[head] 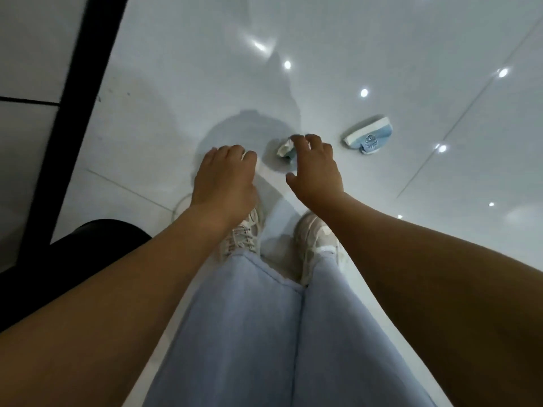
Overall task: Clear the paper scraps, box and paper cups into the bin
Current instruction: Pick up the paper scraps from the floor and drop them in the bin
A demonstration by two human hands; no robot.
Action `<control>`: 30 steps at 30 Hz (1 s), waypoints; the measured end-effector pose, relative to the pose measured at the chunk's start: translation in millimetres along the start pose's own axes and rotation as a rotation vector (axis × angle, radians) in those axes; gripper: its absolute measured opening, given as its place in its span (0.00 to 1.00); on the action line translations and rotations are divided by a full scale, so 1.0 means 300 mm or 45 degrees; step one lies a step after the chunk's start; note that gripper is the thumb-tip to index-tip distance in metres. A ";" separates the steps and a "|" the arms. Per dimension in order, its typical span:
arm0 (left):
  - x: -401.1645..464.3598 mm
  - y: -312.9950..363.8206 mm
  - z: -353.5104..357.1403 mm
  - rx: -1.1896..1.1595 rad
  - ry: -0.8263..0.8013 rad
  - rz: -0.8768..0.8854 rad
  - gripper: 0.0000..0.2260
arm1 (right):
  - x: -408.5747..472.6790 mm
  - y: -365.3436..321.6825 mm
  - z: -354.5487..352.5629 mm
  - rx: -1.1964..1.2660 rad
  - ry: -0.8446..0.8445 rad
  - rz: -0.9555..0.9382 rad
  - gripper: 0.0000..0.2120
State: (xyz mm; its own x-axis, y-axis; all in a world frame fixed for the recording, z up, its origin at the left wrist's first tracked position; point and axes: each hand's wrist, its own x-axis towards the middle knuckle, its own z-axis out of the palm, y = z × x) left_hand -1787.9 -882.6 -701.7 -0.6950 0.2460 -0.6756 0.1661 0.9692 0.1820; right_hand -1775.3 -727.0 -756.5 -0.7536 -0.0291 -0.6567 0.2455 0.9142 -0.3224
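Note:
I look straight down at a glossy white tiled floor. A crumpled white and green paper scrap (pixel 284 148) lies on it ahead of my shoes. My right hand (pixel 316 168) hovers over the scrap with fingers spread and bent, its fingertips at the scrap's right edge. My left hand (pixel 226 179) is lower left of the scrap with fingers curled downward; a sliver of white paper (pixel 245 155) shows between them. A flattened blue and white box (pixel 368 137) lies on the floor to the right, apart from both hands.
My legs in light blue trousers and pale trainers (pixel 316 242) fill the lower middle. A black frame post (pixel 79 98) runs diagonally at the left. A dark rounded object (pixel 97 233) sits at lower left; what it is I cannot tell.

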 end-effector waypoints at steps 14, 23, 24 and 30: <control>0.053 -0.007 0.100 -0.148 0.042 0.044 0.26 | 0.019 -0.026 0.090 0.538 0.119 0.145 0.16; -0.039 0.103 -0.125 -0.137 0.054 0.102 0.39 | -0.134 -0.167 -0.171 0.845 -0.081 0.182 0.11; -0.052 0.113 -0.147 -0.161 0.080 0.115 0.36 | -0.149 -0.175 -0.201 0.842 -0.086 0.175 0.10; -0.100 0.141 -0.225 -0.250 0.101 0.176 0.25 | -0.215 -0.172 -0.320 0.824 -0.138 0.129 0.14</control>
State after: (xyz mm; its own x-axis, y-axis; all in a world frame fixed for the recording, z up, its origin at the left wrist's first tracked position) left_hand -1807.3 -850.1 -625.5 -0.7292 0.3666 -0.5778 0.1297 0.9031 0.4093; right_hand -1798.0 -733.5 -632.1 -0.6503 -0.0276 -0.7592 0.6539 0.4883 -0.5779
